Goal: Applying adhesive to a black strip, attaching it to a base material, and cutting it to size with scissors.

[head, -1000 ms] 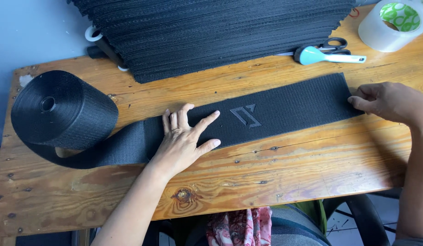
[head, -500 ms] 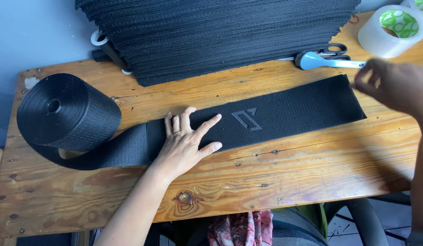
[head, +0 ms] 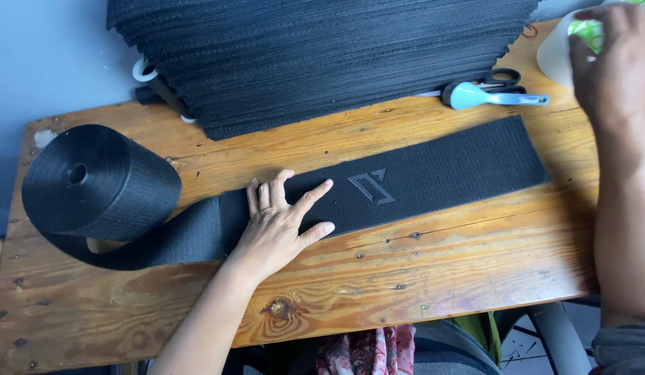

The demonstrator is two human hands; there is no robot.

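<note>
My left hand [head: 277,226] lies flat, fingers spread, on a wide black webbing strap [head: 440,170] stretched across the wooden table [head: 440,278]. An embossed angular mark [head: 372,186] sits just right of its fingertips. The strap runs left to a big black roll of webbing [head: 100,184]. My right hand [head: 614,62] is at the top right corner, its fingers curled over a white tape roll [head: 555,55] with a green core. The hand hides most of the roll, so a grip does not show.
A tall stack of cut black straps [head: 322,55] fills the back of the table. Blue-handled scissors [head: 489,94] lie between the stack and the strap's right end. Patterned cloth [head: 371,351] shows below the table's front edge.
My right hand has left the strap's right end and risen to the tape roll at the top right. The left hand stays pressed on the strap.
</note>
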